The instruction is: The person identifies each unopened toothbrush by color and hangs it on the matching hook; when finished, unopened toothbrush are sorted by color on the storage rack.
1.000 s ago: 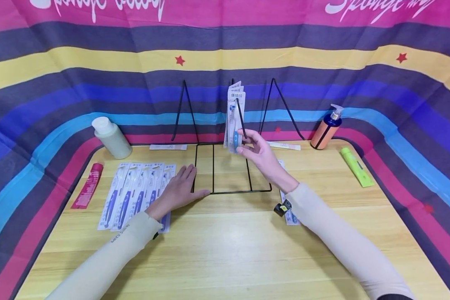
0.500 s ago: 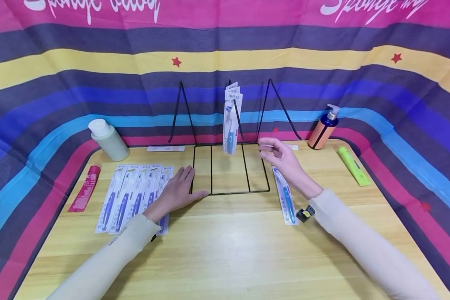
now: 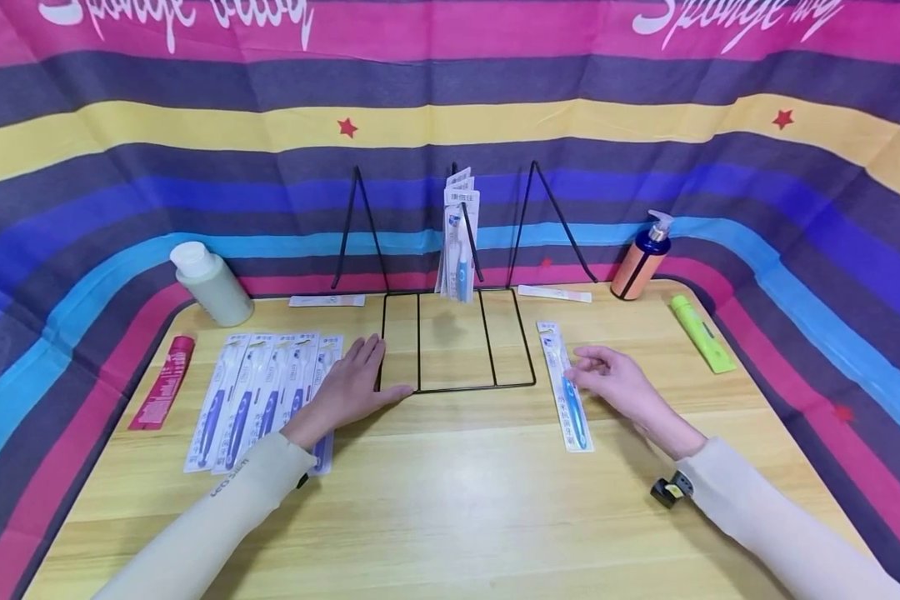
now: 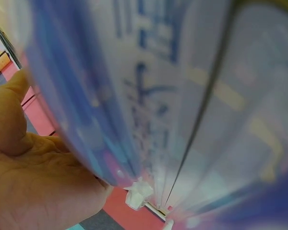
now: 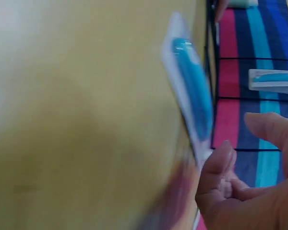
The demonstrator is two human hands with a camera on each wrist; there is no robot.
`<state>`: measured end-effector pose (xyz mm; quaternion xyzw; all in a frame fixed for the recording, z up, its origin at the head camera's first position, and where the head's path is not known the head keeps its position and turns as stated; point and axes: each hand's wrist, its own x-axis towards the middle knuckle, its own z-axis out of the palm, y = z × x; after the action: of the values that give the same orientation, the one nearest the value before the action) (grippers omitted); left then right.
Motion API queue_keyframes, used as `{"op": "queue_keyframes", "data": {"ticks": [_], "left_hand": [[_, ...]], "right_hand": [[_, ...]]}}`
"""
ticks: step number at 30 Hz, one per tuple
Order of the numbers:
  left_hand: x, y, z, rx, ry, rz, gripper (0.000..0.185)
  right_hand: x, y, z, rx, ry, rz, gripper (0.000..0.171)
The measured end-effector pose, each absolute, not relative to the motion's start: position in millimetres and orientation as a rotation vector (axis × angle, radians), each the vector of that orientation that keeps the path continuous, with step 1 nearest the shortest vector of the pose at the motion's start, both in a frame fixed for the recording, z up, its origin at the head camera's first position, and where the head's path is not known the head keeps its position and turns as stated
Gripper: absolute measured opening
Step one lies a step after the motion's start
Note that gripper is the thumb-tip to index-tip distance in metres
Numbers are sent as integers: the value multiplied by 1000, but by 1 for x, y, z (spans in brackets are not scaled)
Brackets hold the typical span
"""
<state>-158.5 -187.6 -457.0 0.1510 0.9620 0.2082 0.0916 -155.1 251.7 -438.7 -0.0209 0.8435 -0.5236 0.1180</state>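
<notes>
Toothbrush pack [image 3: 565, 387] lies flat on the wooden table [image 3: 450, 500], just right of the black wire rack [image 3: 456, 340], its long side running toward the person. The right hand [image 3: 621, 386] rests beside it with fingers loosely bent, the fingertips [image 3: 581, 377] at the pack's right edge; whether they press it or only brush it cannot be told, and nothing is gripped. In the right wrist view the pack [image 5: 192, 103] shows blurred, just ahead of that hand's curled fingers [image 5: 221, 165].

At the rack's left front corner the left hand [image 3: 352, 390] lies flat, fingers straight and relaxed, its thumb along the rack's front wire and its heel on the nearest pack of a row of toothbrush packs [image 3: 258, 400] laid side by side left of the rack. More packs [image 3: 457, 242] hang on the rack's upright middle hook.

Farther left of the rack stand a pale bottle [image 3: 210, 283] and a red tube [image 3: 162, 383]. Right of the rack are a pump bottle [image 3: 640, 258] and a green tube [image 3: 702, 333]. A striped cloth [image 3: 120, 142] rises behind the rack.
</notes>
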Motion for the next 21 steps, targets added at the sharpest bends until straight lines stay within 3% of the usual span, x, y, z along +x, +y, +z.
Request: {"op": "queue_keyframes", "data": {"ticks": [14, 21], "left_hand": [[-158, -188, -458, 445, 2864, 638, 104], [-159, -189, -459, 460, 2872, 634, 103]], "right_hand": [[-132, 246, -444, -23, 2604, -1135, 43], [-125, 243, -443, 2, 2623, -1204, 48]]}}
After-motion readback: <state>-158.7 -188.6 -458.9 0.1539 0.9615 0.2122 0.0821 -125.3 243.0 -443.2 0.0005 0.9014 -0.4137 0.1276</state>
